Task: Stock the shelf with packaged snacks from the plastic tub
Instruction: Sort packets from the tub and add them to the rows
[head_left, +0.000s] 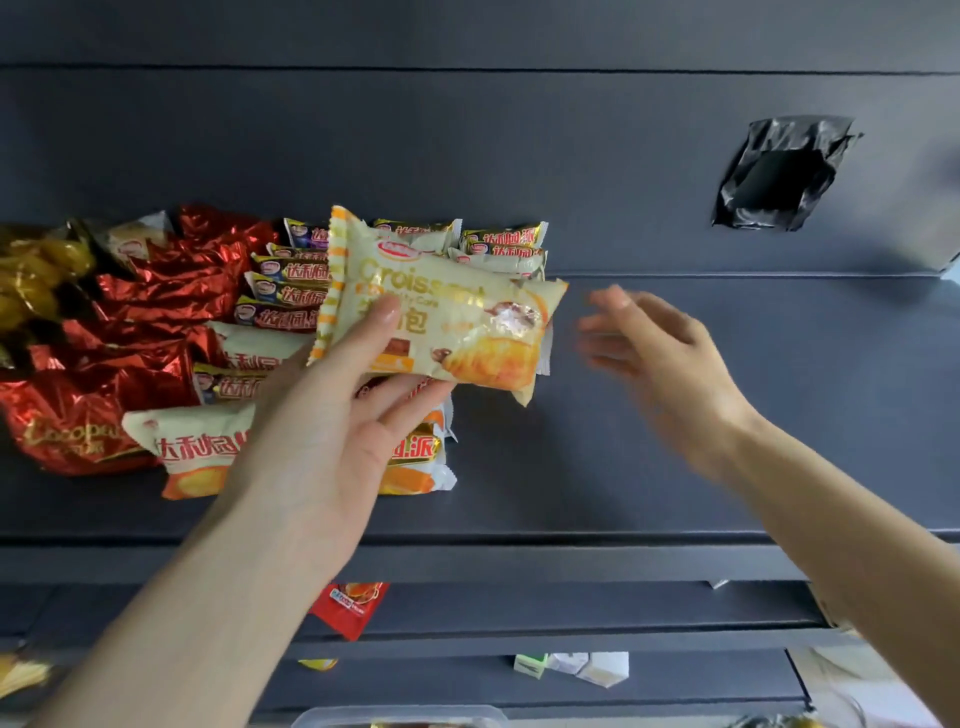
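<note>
Left hand (332, 431): thumb on top, fingers beneath, grasping croissant packet (441, 312), held above dark shelf (727, 441) beside stacked snack packets (291, 283). Right hand (654, 353): blurred, fingers spread and relaxed, holding nothing, just right of the croissant packet. Plastic tub (322, 719): rim at bottom edge.

Right hand (649, 343) blurred; plastic tub (400, 719) cut by bottom edge.
</note>
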